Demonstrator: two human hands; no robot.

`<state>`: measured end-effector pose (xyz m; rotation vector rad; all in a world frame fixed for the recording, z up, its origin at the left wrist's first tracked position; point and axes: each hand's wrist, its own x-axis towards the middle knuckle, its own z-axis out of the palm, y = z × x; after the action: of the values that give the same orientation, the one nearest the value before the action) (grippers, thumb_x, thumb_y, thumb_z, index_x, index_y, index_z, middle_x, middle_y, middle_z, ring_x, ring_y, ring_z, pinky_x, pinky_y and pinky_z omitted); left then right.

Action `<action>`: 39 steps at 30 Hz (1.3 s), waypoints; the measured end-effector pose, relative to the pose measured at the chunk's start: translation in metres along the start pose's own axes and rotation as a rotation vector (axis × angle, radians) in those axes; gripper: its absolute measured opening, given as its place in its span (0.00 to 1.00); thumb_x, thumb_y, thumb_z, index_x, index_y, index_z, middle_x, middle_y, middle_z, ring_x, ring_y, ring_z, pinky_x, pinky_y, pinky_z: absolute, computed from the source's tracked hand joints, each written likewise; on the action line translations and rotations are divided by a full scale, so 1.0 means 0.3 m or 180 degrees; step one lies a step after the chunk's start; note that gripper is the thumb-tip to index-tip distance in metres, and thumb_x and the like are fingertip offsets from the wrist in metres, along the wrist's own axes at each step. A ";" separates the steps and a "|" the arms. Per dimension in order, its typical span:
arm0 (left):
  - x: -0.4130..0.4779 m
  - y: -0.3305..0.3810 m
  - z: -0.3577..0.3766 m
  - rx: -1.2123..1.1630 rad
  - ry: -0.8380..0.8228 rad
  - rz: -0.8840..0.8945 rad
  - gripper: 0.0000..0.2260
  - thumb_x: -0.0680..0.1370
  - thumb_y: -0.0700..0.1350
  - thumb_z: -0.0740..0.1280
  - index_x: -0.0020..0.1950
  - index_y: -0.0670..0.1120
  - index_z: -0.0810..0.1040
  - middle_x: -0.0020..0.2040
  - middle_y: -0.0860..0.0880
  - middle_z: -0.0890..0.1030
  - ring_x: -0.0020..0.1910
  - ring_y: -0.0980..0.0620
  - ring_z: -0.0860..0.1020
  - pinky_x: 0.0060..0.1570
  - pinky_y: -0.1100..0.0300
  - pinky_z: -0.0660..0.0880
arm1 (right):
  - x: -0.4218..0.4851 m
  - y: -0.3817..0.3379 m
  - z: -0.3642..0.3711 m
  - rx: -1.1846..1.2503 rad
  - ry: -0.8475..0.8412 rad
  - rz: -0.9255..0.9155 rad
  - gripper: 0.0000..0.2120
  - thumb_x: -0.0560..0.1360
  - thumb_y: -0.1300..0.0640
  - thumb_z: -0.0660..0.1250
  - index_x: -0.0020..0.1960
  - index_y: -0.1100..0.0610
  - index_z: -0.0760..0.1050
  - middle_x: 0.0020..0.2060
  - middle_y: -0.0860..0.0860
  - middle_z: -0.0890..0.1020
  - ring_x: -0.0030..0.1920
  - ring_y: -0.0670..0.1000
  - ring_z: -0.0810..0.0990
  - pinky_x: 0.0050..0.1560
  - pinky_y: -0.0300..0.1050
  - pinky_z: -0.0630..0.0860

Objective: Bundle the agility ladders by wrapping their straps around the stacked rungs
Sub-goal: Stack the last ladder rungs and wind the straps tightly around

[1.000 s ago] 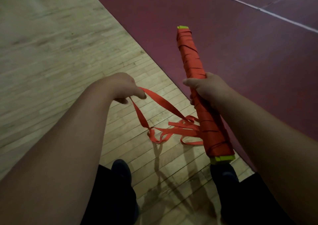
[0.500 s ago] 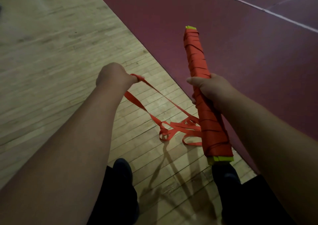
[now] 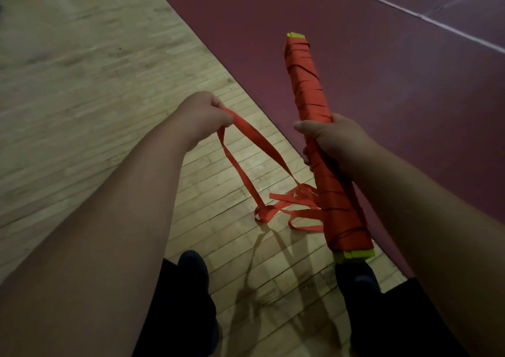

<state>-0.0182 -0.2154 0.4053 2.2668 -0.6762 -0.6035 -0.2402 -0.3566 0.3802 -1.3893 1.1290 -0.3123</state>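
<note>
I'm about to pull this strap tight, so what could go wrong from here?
The loose loops beside the bundle look tangled, so pulling the strap with your left hand may cinch a knot. Your right hand grips only the bundle's middle, so a hard tug could twist it or slacken the lower wraps.

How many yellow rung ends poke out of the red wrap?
2. One yellow end sticks out at the far tip of the bundle; the other at its near tip, above the right shoe. Rungs inside may be hidden.
</note>
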 end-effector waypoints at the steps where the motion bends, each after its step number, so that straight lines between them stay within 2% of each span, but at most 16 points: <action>1: -0.003 0.002 -0.006 0.0129 0.0038 0.0054 0.07 0.74 0.41 0.77 0.50 0.48 0.84 0.49 0.47 0.87 0.52 0.47 0.86 0.59 0.44 0.84 | 0.003 0.001 0.001 -0.0002 0.0002 -0.0006 0.25 0.74 0.48 0.81 0.63 0.55 0.75 0.46 0.62 0.86 0.34 0.57 0.86 0.36 0.51 0.84; 5: 0.006 -0.025 -0.020 0.0958 0.0461 0.0254 0.09 0.75 0.42 0.81 0.47 0.49 0.82 0.45 0.49 0.86 0.45 0.50 0.85 0.50 0.49 0.84 | 0.012 0.005 0.004 0.0046 0.0026 0.0019 0.25 0.74 0.47 0.81 0.63 0.55 0.75 0.45 0.62 0.86 0.33 0.57 0.86 0.36 0.53 0.85; 8: 0.035 -0.048 -0.026 0.1386 0.0891 0.0008 0.09 0.77 0.51 0.81 0.46 0.51 0.84 0.43 0.49 0.85 0.44 0.48 0.85 0.42 0.52 0.80 | 0.020 0.008 -0.001 0.0167 0.0088 0.0063 0.24 0.74 0.48 0.81 0.63 0.55 0.75 0.44 0.62 0.86 0.33 0.57 0.85 0.37 0.54 0.85; 10: 0.047 -0.056 -0.028 0.1572 0.1145 -0.0248 0.16 0.80 0.62 0.75 0.47 0.49 0.85 0.42 0.48 0.84 0.42 0.45 0.83 0.39 0.54 0.75 | 0.025 0.009 -0.003 0.0293 0.0100 0.0107 0.25 0.73 0.48 0.82 0.62 0.55 0.75 0.44 0.63 0.86 0.33 0.58 0.86 0.39 0.58 0.86; 13: 0.058 -0.052 0.004 0.1062 0.1181 -0.0591 0.30 0.83 0.71 0.60 0.49 0.47 0.85 0.39 0.46 0.86 0.38 0.42 0.86 0.45 0.51 0.83 | 0.026 0.001 -0.006 0.0466 0.0117 0.0175 0.25 0.74 0.48 0.81 0.63 0.56 0.75 0.45 0.63 0.86 0.34 0.58 0.87 0.39 0.57 0.87; 15: 0.058 -0.051 0.039 0.0649 0.0854 -0.0852 0.31 0.84 0.70 0.59 0.53 0.43 0.84 0.38 0.45 0.87 0.34 0.43 0.87 0.45 0.47 0.87 | 0.021 -0.006 -0.009 0.0596 0.0114 0.0197 0.23 0.75 0.49 0.80 0.62 0.57 0.75 0.45 0.63 0.86 0.34 0.57 0.86 0.35 0.52 0.85; 18: 0.029 -0.052 0.064 0.1446 -0.0164 -0.0944 0.17 0.86 0.52 0.67 0.64 0.38 0.79 0.43 0.39 0.87 0.38 0.42 0.88 0.48 0.45 0.87 | 0.013 -0.013 -0.008 0.0686 0.0063 0.0202 0.23 0.76 0.49 0.80 0.63 0.57 0.75 0.45 0.63 0.85 0.33 0.56 0.86 0.34 0.50 0.84; 22: -0.070 -0.036 0.143 0.2691 -0.1546 0.0100 0.20 0.83 0.44 0.72 0.74 0.45 0.77 0.66 0.45 0.82 0.63 0.44 0.83 0.61 0.49 0.80 | -0.003 -0.027 0.001 0.0761 -0.0066 0.0186 0.23 0.76 0.48 0.79 0.64 0.57 0.75 0.42 0.61 0.85 0.34 0.56 0.86 0.36 0.52 0.85; 23: -0.095 -0.023 0.181 0.2418 -0.1849 0.0379 0.23 0.82 0.44 0.74 0.77 0.49 0.76 0.70 0.50 0.81 0.68 0.46 0.80 0.65 0.50 0.78 | -0.007 -0.032 0.004 0.0792 -0.0088 0.0190 0.24 0.76 0.48 0.79 0.64 0.57 0.75 0.42 0.61 0.86 0.34 0.55 0.87 0.36 0.51 0.85; 25: -0.139 0.002 0.259 0.1307 -0.2442 0.0619 0.20 0.80 0.40 0.75 0.72 0.52 0.81 0.61 0.59 0.85 0.66 0.54 0.82 0.66 0.54 0.78 | -0.016 -0.042 0.012 0.0916 -0.0130 0.0225 0.24 0.76 0.47 0.79 0.64 0.59 0.75 0.39 0.59 0.86 0.33 0.54 0.87 0.34 0.49 0.84; 28: -0.193 0.028 0.378 0.0083 -0.2754 0.0497 0.08 0.81 0.31 0.69 0.50 0.43 0.80 0.36 0.58 0.84 0.37 0.61 0.82 0.43 0.66 0.80 | -0.025 -0.065 0.021 0.1199 -0.0197 0.0292 0.23 0.77 0.46 0.77 0.62 0.61 0.77 0.38 0.58 0.85 0.31 0.53 0.85 0.32 0.46 0.83; 29: -0.211 0.031 0.403 -0.0138 -0.2782 0.0397 0.04 0.81 0.32 0.67 0.48 0.39 0.78 0.35 0.54 0.82 0.35 0.58 0.79 0.41 0.65 0.77 | -0.025 -0.074 0.021 0.1281 -0.0211 0.0286 0.22 0.78 0.46 0.77 0.63 0.61 0.77 0.39 0.59 0.84 0.30 0.53 0.85 0.31 0.46 0.82; 31: -0.231 0.027 0.436 -0.0508 -0.2991 0.0373 0.08 0.79 0.34 0.67 0.56 0.32 0.78 0.46 0.41 0.80 0.45 0.46 0.76 0.51 0.52 0.77 | -0.023 -0.089 0.016 0.1395 -0.0209 0.0268 0.23 0.78 0.47 0.76 0.65 0.60 0.76 0.39 0.59 0.84 0.30 0.53 0.84 0.31 0.45 0.82; 33: -0.234 0.019 0.448 -0.0710 -0.3071 0.0405 0.10 0.77 0.33 0.66 0.58 0.34 0.78 0.51 0.38 0.77 0.50 0.42 0.74 0.56 0.42 0.75 | -0.023 -0.096 0.006 0.1439 -0.0189 0.0257 0.23 0.78 0.47 0.76 0.65 0.60 0.75 0.40 0.59 0.84 0.30 0.53 0.84 0.32 0.45 0.82; 37: -0.243 0.030 0.466 -0.0771 -0.2984 0.0484 0.07 0.80 0.31 0.66 0.57 0.32 0.76 0.52 0.37 0.76 0.50 0.42 0.72 0.55 0.44 0.74 | -0.027 -0.094 -0.013 0.1465 -0.0179 0.0288 0.23 0.79 0.48 0.76 0.66 0.61 0.75 0.40 0.59 0.84 0.30 0.53 0.84 0.32 0.46 0.83; 39: -0.229 0.016 0.489 -0.0839 -0.2978 0.0540 0.16 0.77 0.37 0.69 0.59 0.26 0.73 0.53 0.29 0.77 0.53 0.39 0.72 0.57 0.38 0.72 | -0.030 -0.096 -0.019 0.1468 -0.0186 0.0280 0.22 0.79 0.48 0.75 0.66 0.61 0.75 0.40 0.59 0.83 0.29 0.53 0.84 0.32 0.46 0.83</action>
<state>-0.1573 -0.2463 0.3279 1.5795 -1.1196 -1.5844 -0.2368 -0.3599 0.4105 -0.9340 0.9896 -0.4349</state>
